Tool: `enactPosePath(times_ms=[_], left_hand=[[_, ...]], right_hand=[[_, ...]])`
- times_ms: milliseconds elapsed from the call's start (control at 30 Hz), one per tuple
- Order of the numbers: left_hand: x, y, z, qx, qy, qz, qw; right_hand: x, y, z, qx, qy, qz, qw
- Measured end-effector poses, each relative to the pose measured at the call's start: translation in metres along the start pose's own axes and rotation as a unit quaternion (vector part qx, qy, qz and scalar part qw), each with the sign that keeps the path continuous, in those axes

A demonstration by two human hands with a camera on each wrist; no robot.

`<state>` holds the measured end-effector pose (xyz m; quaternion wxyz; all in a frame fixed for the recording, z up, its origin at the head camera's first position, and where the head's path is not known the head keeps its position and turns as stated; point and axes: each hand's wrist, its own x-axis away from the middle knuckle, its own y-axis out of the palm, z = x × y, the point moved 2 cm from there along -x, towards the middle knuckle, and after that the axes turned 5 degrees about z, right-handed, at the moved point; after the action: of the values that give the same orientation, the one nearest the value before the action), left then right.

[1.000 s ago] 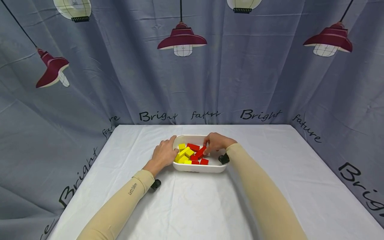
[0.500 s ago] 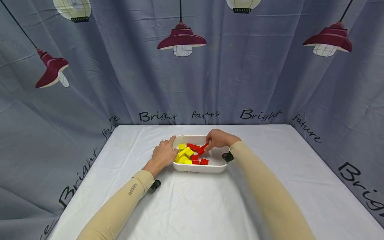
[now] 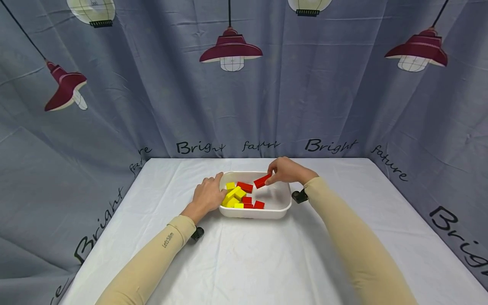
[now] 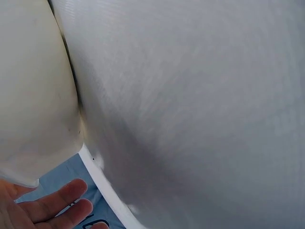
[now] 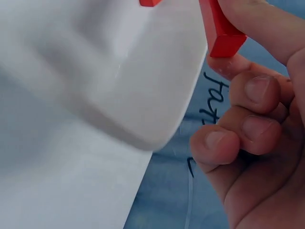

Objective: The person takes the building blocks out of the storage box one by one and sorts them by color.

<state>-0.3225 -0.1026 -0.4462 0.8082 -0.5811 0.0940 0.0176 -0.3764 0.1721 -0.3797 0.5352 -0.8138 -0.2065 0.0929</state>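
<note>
A white plastic tray (image 3: 253,214) holds red and yellow blocks on the table. My left hand (image 3: 207,195) grips the tray's left end at the rim; in the left wrist view its fingers (image 4: 55,202) show beyond the tray wall. My right hand (image 3: 287,170) pinches a red block (image 3: 262,181) between thumb and forefinger, raised over the tray's back right part. The right wrist view shows the end of this block (image 5: 226,43) beside the rim, with the other fingers curled below. Yellow blocks (image 3: 232,197) are piled at the tray's left end.
Other red blocks (image 3: 245,187) lie in the middle of the tray, and more red ones (image 3: 259,205) near its front wall. A white cloth covers the table (image 3: 236,258). A grey-blue curtain (image 3: 324,97) with printed lamps hangs behind it.
My right hand has lifted the red block off the other blocks and moved it back and to the right. My left hand has stayed at the tray's left end.
</note>
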Motion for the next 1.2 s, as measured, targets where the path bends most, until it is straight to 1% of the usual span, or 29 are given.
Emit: enactPosePath(times_ms=[300,500,633,933,1200], left_hand=[[0.0,0.002,-0.001,-0.005,-0.009,-0.009,0.9999],[0.001,0.002,-0.001,-0.002,-0.011,-0.009,0.9999],[0.002,0.001,-0.001,0.002,-0.011,-0.006,0.9999],[0.001,0.002,-0.002,0.002,-0.009,-0.003,1.0],[0.0,0.002,-0.001,0.002,-0.007,-0.003,1.0]], right_hand=[[0.014,-0.013,0.019,-0.013,0.012,0.044,0.999],[0.024,-0.02,0.031,-0.031,0.032,0.07,0.997],[0.031,-0.022,0.04,-0.042,0.047,0.085,0.994],[0.045,-0.026,0.065,-0.06,0.07,0.134,0.987],[0.053,-0.024,0.09,-0.07,0.089,0.152,0.982]])
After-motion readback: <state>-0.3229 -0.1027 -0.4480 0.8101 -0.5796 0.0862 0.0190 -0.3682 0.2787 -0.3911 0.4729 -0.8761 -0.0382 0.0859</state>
